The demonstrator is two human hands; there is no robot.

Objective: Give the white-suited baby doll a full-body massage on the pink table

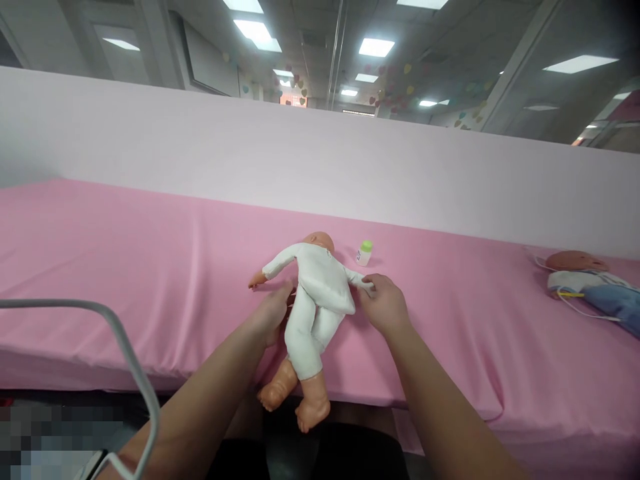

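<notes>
Cable (114, 327), grey, loops in at lower left, nearest the camera; dark clothing (363, 453) on the wearer's lap sits below the near edge of the pink sheet (440, 333). Doll feet (314, 403) stick out past that near edge. Doll (323, 277) itself lies about midway along the sheet, legs toward the wearer, head toward the far edge, arms spread; face not seen. Left hand (274, 312) beside the doll's hip, fingers partly curled and running out of sight against its side; whether they grip anything, cannot tell. Right hand (384, 303) closed in a pinch, thumb and fingers together on the end of the doll's arm on that side. Other arm lies free on the sheet. Stage, judged from the layout: doll set down, one arm taken up, handling apparently under way rather than finished; the free arm is not held, and how much remains can't be read from this view. Farther back, toward the far edge, a small bottle (364, 255) stands with its green cap on, near the doll's head, touched by neither hand. Second doll (607, 299), blue on its lower half, lies by the sheet's far right corner. White partition (300, 157) rises behind the far edge; glass above it, ceiling lights (376, 47) beyond.
</notes>
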